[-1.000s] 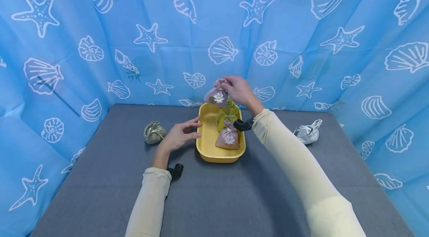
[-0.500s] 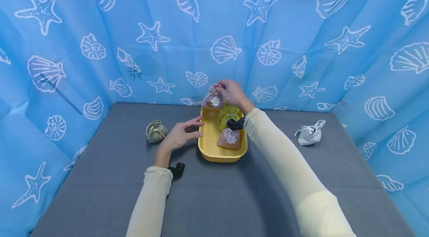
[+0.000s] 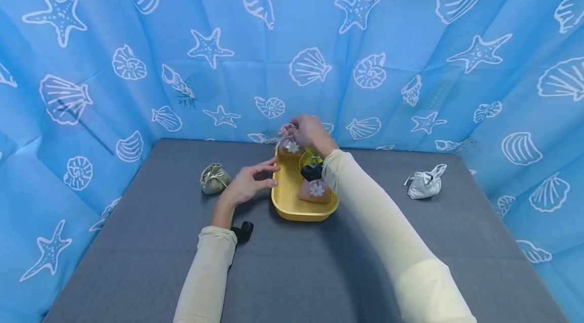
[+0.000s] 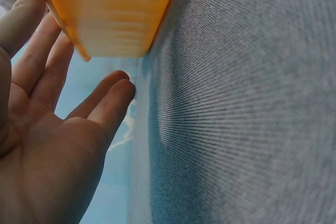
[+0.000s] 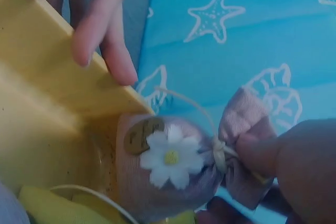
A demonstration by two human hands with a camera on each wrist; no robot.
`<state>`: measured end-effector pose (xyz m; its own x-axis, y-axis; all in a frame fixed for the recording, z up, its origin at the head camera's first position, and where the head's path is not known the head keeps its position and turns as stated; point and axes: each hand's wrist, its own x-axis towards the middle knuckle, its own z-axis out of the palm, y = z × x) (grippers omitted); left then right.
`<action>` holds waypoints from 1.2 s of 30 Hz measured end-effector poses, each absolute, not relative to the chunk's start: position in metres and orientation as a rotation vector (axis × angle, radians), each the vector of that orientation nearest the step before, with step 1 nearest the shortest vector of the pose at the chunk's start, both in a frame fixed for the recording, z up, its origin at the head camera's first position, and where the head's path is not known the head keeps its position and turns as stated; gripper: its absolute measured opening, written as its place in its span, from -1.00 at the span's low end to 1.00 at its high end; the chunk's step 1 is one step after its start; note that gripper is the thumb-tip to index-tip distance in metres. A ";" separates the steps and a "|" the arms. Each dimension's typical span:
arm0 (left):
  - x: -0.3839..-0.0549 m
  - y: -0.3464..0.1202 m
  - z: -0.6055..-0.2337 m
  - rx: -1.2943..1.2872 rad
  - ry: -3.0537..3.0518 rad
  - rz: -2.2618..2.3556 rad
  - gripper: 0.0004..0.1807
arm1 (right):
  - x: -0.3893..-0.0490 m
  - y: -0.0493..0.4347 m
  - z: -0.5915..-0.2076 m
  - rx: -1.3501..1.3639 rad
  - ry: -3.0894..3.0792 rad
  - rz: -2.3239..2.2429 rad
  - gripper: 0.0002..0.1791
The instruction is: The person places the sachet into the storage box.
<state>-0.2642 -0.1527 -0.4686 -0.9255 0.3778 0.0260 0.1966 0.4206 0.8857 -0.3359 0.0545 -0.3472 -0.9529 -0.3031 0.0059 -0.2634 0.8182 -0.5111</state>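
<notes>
Behind everything we have a blue shell-print curtain (image 3: 305,13), close against the far edge of the grey bench (image 3: 137,262); a reach too far would brush it. On the bench sits a yellow plastic tub (image 3: 286,193), which might slide or tip if pressed unevenly at one rim.

Of our two hands, the left hand (image 3: 246,183) is open, its fingers extended with the tips at the tub's left rim; a light touch like that may not hold the tub against a bump. The right hand (image 3: 310,130) pinches the gathered neck of a dusty-pink drawstring pouch (image 5: 132,182), whose base dips inside the tub's far left corner (whether it touches the floor, we can't tell). Released now, it could flop against the wall or over the rim.

Beside it, a yellow-green pouch (image 3: 312,156) and a peach-pink pouch (image 3: 305,194) crowd the right half, so a careless wrist could topple them. An olive-gold pouch (image 3: 213,180) lies just outside our left hand, where a backward sweep might roll it; a silver pouch (image 3: 424,184) is well apart. Smaller again, the black wrist camera (image 3: 312,172) overhangs the tub and could knock its contents. Last, the loose drawstring (image 5: 219,156) might snag a finger on release.
</notes>
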 end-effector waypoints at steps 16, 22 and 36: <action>-0.266 -0.154 -0.469 0.505 2.457 1.545 -0.48 | -0.335 0.046 -0.356 -0.175 2.867 -1.040 -0.57; -0.266 -0.155 -0.470 0.529 2.471 1.543 -0.49 | -0.337 0.042 -0.363 -0.079 2.864 -1.131 -0.58; -0.265 -0.154 -0.471 0.518 2.480 1.537 -0.51 | -0.336 0.038 -0.369 -0.131 2.799 -0.996 -0.58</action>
